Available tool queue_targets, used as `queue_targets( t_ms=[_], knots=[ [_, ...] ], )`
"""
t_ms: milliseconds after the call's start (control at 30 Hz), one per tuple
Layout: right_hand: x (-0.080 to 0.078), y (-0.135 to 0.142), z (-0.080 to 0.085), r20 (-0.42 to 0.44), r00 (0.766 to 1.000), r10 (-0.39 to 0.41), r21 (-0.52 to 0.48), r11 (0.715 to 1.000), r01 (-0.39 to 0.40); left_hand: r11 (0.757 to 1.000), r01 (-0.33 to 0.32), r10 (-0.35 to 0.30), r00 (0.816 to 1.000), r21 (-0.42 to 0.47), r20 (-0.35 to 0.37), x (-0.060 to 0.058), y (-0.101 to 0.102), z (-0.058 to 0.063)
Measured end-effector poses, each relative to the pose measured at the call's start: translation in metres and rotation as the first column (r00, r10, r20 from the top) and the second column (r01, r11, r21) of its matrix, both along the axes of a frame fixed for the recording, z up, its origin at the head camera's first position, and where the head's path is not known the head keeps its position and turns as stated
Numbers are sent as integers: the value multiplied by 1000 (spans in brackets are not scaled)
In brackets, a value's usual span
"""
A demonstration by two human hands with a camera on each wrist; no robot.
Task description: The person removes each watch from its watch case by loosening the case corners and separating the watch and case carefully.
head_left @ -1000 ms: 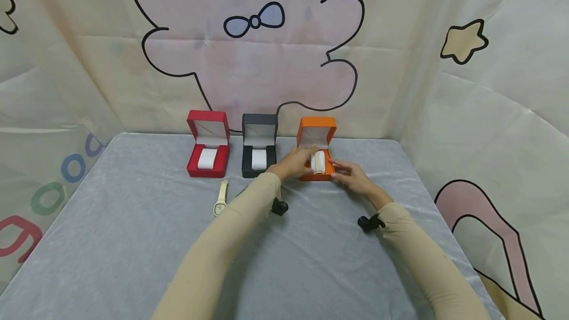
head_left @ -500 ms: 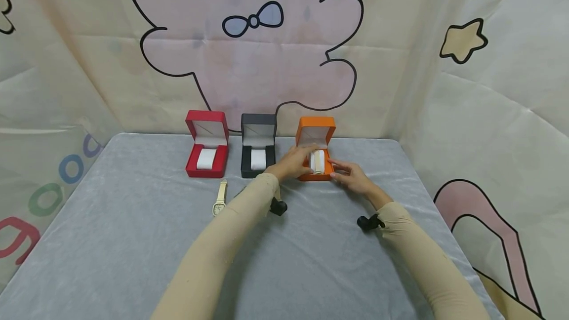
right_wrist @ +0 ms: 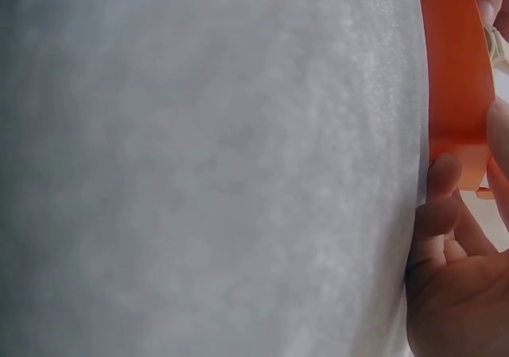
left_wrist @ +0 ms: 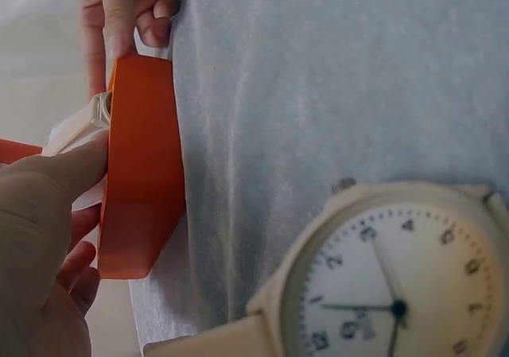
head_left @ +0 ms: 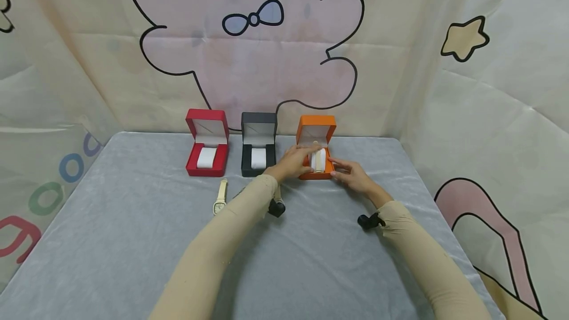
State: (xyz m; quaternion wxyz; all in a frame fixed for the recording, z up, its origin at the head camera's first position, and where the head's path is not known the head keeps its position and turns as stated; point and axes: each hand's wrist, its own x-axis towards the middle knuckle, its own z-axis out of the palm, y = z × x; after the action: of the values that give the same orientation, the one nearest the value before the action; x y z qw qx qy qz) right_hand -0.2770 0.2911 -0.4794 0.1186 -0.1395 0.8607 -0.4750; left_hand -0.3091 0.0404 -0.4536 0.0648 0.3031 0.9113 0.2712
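Note:
An orange watch box (head_left: 316, 176) stands with its lid up at the back of the table. A pale watch (head_left: 319, 160) is around the white cushion inside it. My left hand (head_left: 291, 163) reaches over the box's left side, thumb and forefinger on the watch and cushion. From the other side my right hand (head_left: 353, 178) holds the box's right edge, thumb on the rim and fingers bent at the corner (right_wrist: 457, 170). A second pale watch (left_wrist: 390, 293) lies close to the left wrist camera; in the head view my left sleeve and camera mostly hide it.
A red watch box (head_left: 206, 168) and a black watch box (head_left: 259, 167) stand with lids up to the left, each with a bare white cushion. Another cream watch (head_left: 220, 204) lies before the red one. A printed cloth (head_left: 284, 78) hangs behind the grey table.
My left forearm has shifted very slightly left. A pale strap end now shows above the left fingertips, near the orange lid. My right hand stays in place.

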Motion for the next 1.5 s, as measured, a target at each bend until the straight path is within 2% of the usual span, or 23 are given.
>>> queue_targets(
  t_ms=[267, 433, 533, 633, 767, 867, 1100, 1233, 1333, 1500],
  knots=[
    [0, 1, -2, -1, 1000, 10, -11, 1000, -10, 1000, 20, -19, 999, 24, -36, 3, 1, -2],
    [0, 0, -1, 11, 1000, -2, 3, 1000, 2, 994, 41, -40, 999, 103, -11, 5, 3, 1],
    [-1, 0, 0, 12, 1000, -1, 1, 1000, 1, 988, 37, -42, 999, 151, 30, 4, 4, 2],
    [-1, 1, -1, 4, 1000, 5, 9, 1000, -5, 969, 9, -36, 994, 246, 105, 3, 3, 2],
    [-1, 2, 0, 3, 1000, -2, 13, 1000, 2, 929, -1, -70, 981, 369, 179, 0, 3, 2],
    [0, 2, 0, 8, 1000, 1, 2, 1000, -1, 908, -1, -100, 971, 419, 219, 0, 1, 2],
    [-2, 2, -2, 17, 1000, 4, -17, 1000, -3, 860, -99, -88, 938, 500, 336, 2, -5, 4],
    [-3, 1, -2, 12, 1000, 9, -29, 1000, -8, 840, -118, -97, 927, 530, 362, 2, -9, 6],
    [-3, 2, -2, 14, 1000, 7, -36, 999, -7, 827, -104, -119, 928, 553, 353, 1, -12, 6],
    [-3, 2, -2, 20, 1000, 0, -26, 1000, 0, 823, -96, -128, 929, 560, 347, 0, -16, 6]
  ],
)
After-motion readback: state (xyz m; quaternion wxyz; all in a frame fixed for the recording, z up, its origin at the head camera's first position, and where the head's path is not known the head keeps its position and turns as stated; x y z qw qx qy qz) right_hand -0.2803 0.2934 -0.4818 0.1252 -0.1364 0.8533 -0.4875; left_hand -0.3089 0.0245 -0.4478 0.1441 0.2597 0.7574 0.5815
